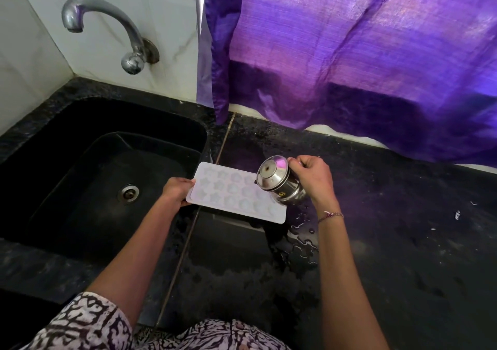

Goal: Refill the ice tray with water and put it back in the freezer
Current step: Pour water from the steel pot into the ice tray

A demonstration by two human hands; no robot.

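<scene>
A pale lilac ice tray (231, 193) with star and heart shaped cells lies on the black counter beside the sink. My left hand (176, 188) grips its left short edge. My right hand (313, 179) holds a small steel pot (279, 181), tipped on its side over the tray's right end with its base turned toward me. The pot's mouth is hidden, so I cannot tell whether water is flowing.
A black sink (80, 177) with a drain (128, 193) lies to the left, under a chrome tap (107, 27) on the tiled wall. A purple curtain (349, 53) hangs behind the counter. Spilled water (301, 239) pools on the black counter (403, 242) near the tray.
</scene>
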